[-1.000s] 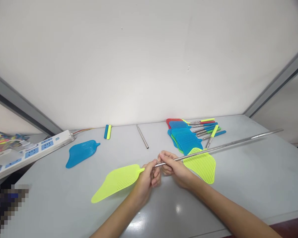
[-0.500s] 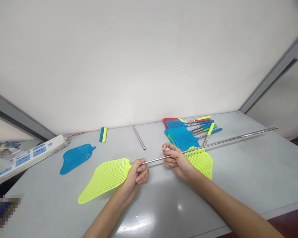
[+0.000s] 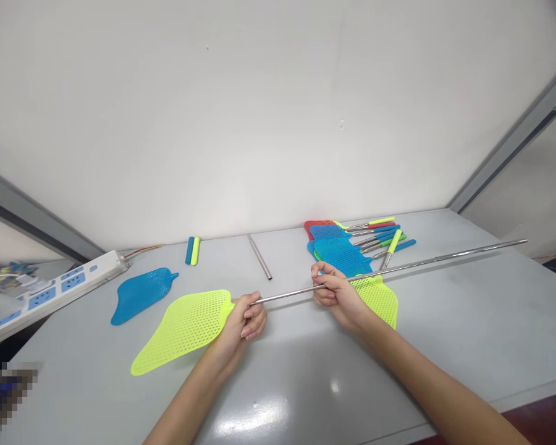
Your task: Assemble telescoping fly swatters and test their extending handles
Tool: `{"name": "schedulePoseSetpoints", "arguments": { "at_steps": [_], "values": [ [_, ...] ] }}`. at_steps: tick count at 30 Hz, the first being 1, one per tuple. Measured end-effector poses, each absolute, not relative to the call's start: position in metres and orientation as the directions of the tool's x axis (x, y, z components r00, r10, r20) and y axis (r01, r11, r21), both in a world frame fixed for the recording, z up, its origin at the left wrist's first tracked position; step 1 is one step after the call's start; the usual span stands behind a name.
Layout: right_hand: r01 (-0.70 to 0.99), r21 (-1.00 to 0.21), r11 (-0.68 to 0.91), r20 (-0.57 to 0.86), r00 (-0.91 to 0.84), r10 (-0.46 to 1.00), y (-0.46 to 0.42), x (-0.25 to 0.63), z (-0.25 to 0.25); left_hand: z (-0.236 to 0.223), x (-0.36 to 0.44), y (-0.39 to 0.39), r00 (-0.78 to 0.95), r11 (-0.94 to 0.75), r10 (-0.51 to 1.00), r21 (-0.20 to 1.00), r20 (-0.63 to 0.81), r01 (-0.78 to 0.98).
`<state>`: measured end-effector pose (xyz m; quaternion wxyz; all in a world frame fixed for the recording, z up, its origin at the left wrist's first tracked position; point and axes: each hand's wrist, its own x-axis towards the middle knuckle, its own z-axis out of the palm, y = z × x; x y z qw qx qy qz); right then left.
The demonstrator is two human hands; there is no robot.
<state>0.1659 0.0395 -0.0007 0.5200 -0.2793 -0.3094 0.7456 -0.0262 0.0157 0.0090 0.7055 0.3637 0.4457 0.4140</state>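
**Long steel rod [image 3: 398, 270] held out over the bench [image 3: 467, 309]**

The left hand [image 3: 241, 327] is closed, fingers curled in around the narrow neck of a yellow-green fly swatter head [image 3: 183, 330], and the near end of the rod meets those fingers. From here I can't tell whether the rod enters the neck. The swatter head lies flat on the bench, fanning out toward 8 o'clock from that hand.

The right hand [image 3: 338, 296] is closed around the rod, thumb and fingers pinching it at about 3 o'clock from the left hand, with a bare stretch of rod between the two. Past the right hand the rod runs on toward 2 o'clock, its far end well beyond both hands.

Just beside the right hand at 3 o'clock, a second yellow-green swatter head [image 3: 377, 301] lies under the rod. At 12 o'clock from that hand sits a heap of blue and red swatter heads [image 3: 333, 247], with steel handles [image 3: 380, 235] in coloured grips fanned out to its right. From the left hand, a blue swatter head [image 3: 139, 296] lies toward 9 o'clock, a blue and a yellow grip [image 3: 192, 250] side by side at 11, and a short steel tube [image 3: 260, 257] at 12. A white power strip [image 3: 60, 285] lies along the far left.
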Motion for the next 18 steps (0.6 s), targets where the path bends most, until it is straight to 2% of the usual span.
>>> {"name": "schedulePoseSetpoints", "arguments": {
  "at_steps": [6, 14, 18],
  "values": [
    [-0.547, -0.805, -0.23, -0.063, -0.307, 0.95, 0.039, 0.168, 0.004, 0.006, -0.018, 0.014, 0.227, 0.358, 0.929, 0.87, -0.294, -0.339],
    [-0.466, -0.838, -0.285, -0.042, -0.464, 0.885, 0.027, 0.155, -0.001, 0.009, -0.012, 0.012, -0.214, 0.004, 0.969, 0.883, -0.119, -0.469],
    [-0.463, -0.841, -0.279, -0.038, -0.465, 0.884, 0.022, 0.145, -0.001, 0.005, -0.011, 0.012, -0.258, 0.016, 0.957, 0.917, -0.129, -0.399]
  ]
}}
